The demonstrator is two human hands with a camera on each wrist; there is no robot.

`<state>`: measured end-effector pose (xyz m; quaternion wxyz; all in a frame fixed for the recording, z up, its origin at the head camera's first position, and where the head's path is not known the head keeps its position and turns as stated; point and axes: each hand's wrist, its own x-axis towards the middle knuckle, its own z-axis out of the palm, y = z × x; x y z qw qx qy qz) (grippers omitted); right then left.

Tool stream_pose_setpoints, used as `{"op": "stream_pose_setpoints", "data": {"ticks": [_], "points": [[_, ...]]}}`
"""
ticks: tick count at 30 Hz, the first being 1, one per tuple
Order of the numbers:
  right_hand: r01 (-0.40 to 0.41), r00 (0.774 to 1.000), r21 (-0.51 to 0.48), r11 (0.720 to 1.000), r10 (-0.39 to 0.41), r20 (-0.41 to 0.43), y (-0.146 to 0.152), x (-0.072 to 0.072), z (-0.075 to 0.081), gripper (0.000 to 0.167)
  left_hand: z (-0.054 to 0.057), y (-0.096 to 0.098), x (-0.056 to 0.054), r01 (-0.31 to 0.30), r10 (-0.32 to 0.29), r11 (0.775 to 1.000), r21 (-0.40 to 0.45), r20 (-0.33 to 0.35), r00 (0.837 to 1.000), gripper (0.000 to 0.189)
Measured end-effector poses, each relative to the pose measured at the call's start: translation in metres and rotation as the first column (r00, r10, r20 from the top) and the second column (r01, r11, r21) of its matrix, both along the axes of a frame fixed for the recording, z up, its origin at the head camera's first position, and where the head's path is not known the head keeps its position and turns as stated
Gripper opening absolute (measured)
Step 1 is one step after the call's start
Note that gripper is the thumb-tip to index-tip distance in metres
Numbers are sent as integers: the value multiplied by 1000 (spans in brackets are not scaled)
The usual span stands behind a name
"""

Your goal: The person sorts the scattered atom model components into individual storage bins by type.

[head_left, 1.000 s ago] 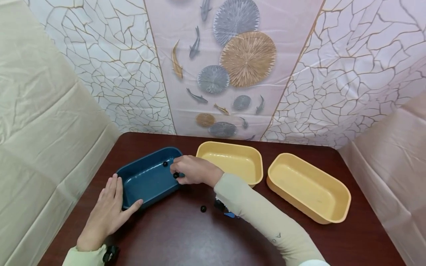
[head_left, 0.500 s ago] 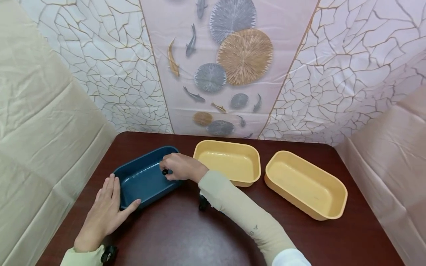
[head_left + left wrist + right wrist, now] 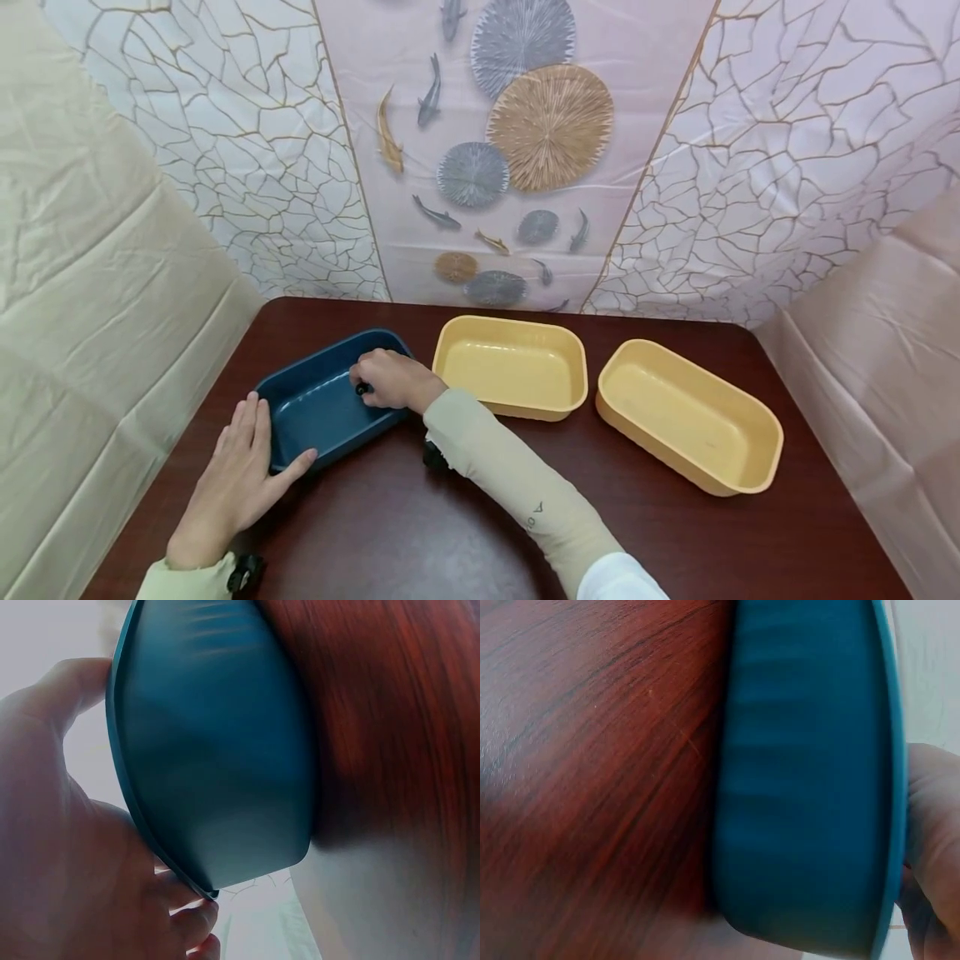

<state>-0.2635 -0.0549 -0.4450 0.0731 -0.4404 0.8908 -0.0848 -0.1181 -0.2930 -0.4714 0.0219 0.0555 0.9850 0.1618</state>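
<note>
A dark blue tray (image 3: pixel 315 429) with rounded corners stands at the left of the table. My left hand (image 3: pixel 236 475) rests against its near left end, fingers fairly straight along the rim and thumb spread to the near side. In the left wrist view, the fingers and thumb (image 3: pixel 75 686) touch the tray's rim (image 3: pixel 116 742). My right hand (image 3: pixel 390 381) reaches over the tray's right part and pinches a small black ball (image 3: pixel 363 388) low inside. The right wrist view shows part of this hand (image 3: pixel 937 840) beyond the tray wall (image 3: pixel 802 772); the ball is hidden there.
A yellow tray (image 3: pixel 551 413) stands just right of the blue one, and another yellow tray (image 3: pixel 660 454) sits angled farther right. All are on a dark red-brown table (image 3: pixel 360 533). A patterned cloth (image 3: pixel 645 150) hangs behind the table's back edge.
My right hand has moved left, deeper into the blue tray, with the black ball. Another ball in the tray and one on the table have gone out of sight. The left hand stays put.
</note>
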Motion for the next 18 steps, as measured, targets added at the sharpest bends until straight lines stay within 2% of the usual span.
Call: {"op": "stream_pose_setpoints", "data": {"ticks": [5, 9, 18], "points": [[14, 1000, 6, 1000, -14, 7, -2, -1, -4, 27, -1, 0, -1, 2, -2, 1000, -1, 6, 1000, 119], [30, 1000, 26, 999, -29, -9, -1, -3, -2, 32, -1, 0, -2, 4, -4, 1000, -3, 5, 1000, 119], [10, 1000, 2, 1000, -10, -6, 16, -3, 28, 36, 1, -1, -1, -5, 5, 1000, -14, 4, 1000, 119]]}}
